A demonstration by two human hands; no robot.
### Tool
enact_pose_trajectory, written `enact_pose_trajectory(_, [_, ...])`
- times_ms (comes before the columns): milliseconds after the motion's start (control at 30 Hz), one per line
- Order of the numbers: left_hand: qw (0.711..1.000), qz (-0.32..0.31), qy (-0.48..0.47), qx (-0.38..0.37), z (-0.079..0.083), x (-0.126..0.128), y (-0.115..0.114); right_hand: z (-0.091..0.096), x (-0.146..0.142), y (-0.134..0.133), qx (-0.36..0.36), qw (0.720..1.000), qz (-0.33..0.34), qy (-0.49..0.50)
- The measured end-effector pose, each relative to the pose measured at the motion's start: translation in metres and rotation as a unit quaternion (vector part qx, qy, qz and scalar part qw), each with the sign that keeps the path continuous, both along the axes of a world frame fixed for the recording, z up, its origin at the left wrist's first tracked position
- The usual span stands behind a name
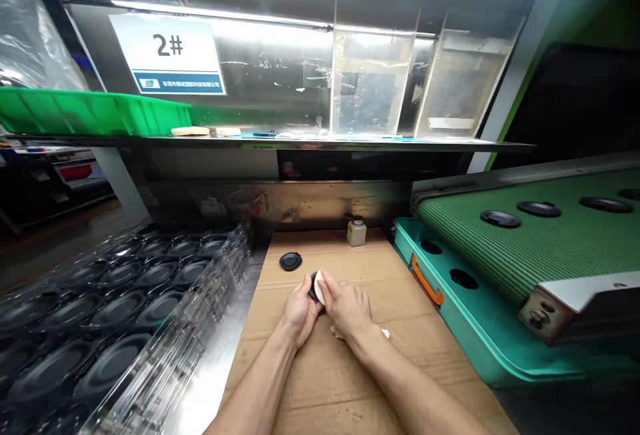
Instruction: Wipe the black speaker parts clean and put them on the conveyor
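While the left hand [299,310] curls its fingers around a black round part [313,286], the right hand [345,306] pinches a white pad [320,288] against it, lower centre of the frame, above a cardboard sheet [320,382]; a second black part [291,261] lies just upper left

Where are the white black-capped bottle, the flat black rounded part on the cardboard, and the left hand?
White black-capped plastic bottle [357,234]: head view, on its body.
Flat black rounded part [291,261]: head view, on its top face.
Left hand [301,310]: head view, on the hand's middle.
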State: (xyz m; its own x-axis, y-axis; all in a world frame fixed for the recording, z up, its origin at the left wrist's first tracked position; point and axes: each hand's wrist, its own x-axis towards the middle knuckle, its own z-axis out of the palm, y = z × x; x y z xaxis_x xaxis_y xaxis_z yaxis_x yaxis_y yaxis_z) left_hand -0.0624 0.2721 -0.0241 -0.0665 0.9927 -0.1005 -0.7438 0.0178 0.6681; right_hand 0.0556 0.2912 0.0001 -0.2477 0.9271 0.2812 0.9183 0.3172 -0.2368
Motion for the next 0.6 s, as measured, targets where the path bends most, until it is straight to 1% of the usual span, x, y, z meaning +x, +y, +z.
enact_pose_trajectory(100, [1.000,0.001,-0.007,-0.001,-0.001,-0.001,0.001,0.002,-0.001,0.002,-0.012,0.999,-0.045,0.001])
enact_pose_trajectory(133, [1.000,0.001,-0.007,-0.002,-0.002,-0.001,0.001,0.003,-0.001,0.002,-0.012,0.999,-0.046,0.000])
enact_pose_trajectory(233, [1.000,-0.002,-0.012,-0.005,-0.004,-0.001,0.003,0.003,0.001,-0.001,-0.007,1.000,0.007,-0.009])
enact_pose_trajectory(267, [1.000,-0.002,-0.013,-0.003,-0.004,-0.001,0.003,0.003,0.001,-0.003,-0.010,1.000,0.013,-0.012])
enact_pose_trajectory(367, [1.000,0.005,-0.008,0.002,-0.004,-0.001,0.003,0.002,0.001,-0.009,-0.014,1.000,-0.014,-0.010])
enact_pose_trajectory(400, [1.000,0.002,-0.008,-0.001,-0.003,-0.001,0.002,0.002,0.000,-0.011,-0.008,1.000,-0.005,-0.009])
enact_pose_trajectory(500, [1.000,-0.012,-0.011,-0.010,-0.001,0.000,0.000,-0.001,-0.003,-0.013,0.004,0.998,0.059,-0.004])
enact_pose_trajectory(533, [1.000,-0.009,-0.009,-0.009,0.000,0.000,0.000,-0.001,-0.003,-0.013,0.002,0.998,0.058,0.003])
enact_pose_trajectory(600, [1.000,0.008,-0.001,0.001,0.001,0.001,0.000,-0.001,0.000,-0.009,0.000,0.999,0.018,0.034])
